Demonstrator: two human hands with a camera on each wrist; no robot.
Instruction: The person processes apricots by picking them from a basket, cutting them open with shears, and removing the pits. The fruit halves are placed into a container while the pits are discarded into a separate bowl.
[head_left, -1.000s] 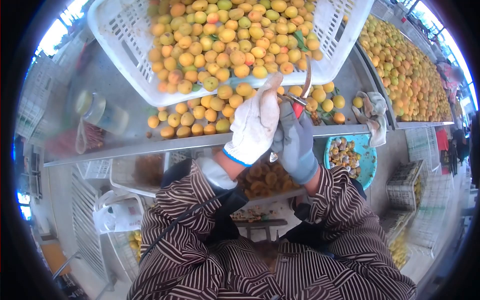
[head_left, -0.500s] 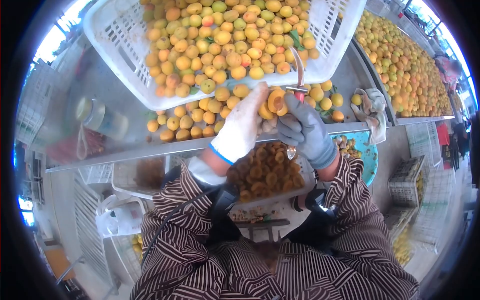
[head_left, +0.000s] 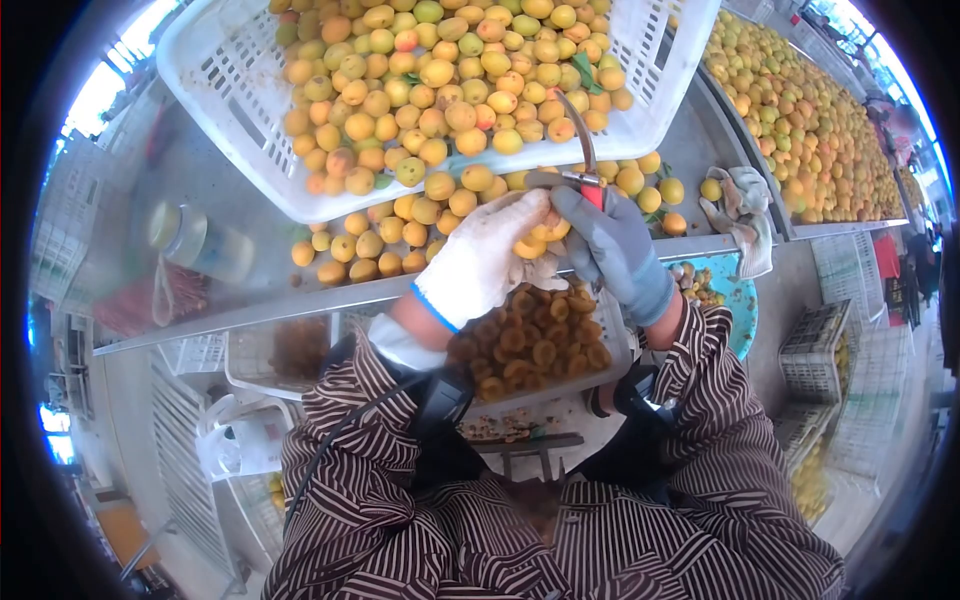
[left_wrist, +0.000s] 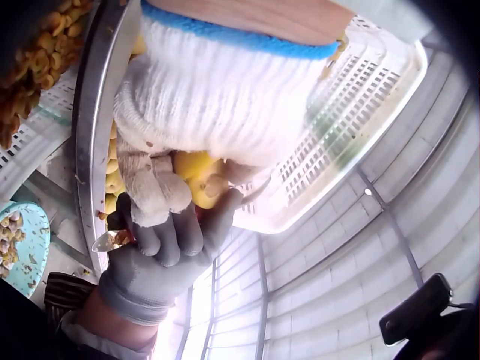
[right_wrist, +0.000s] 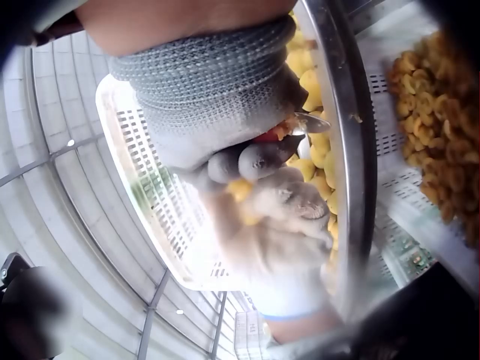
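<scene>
My left hand [head_left: 480, 255], in a white knit glove, holds a cut apricot [head_left: 540, 238] above the table's front edge. In the left wrist view a round brown patch shows on its flesh. My right hand [head_left: 620, 245], in a grey coated glove, grips a red-handled knife [head_left: 582, 135], its curved blade pointing up and away. A spoon-like metal end [left_wrist: 112, 240] sticks out below the grey fist. The fingers of both hands meet around the fruit and hide part of it.
A white crate [head_left: 235, 80] of apricots stands on the metal table [head_left: 270, 308], with loose apricots [head_left: 415, 233] before it. Below sits a tub of halved apricots [head_left: 540, 345]. A turquoise basin [head_left: 740, 320], used gloves [head_left: 742, 205] and an apricot heap [head_left: 790, 130] lie rightward.
Half a second ago the apricot showed opened between the hands; now the fingers cover more of it. The knife blade has tilted to the left, and the right hand has moved in closer.
</scene>
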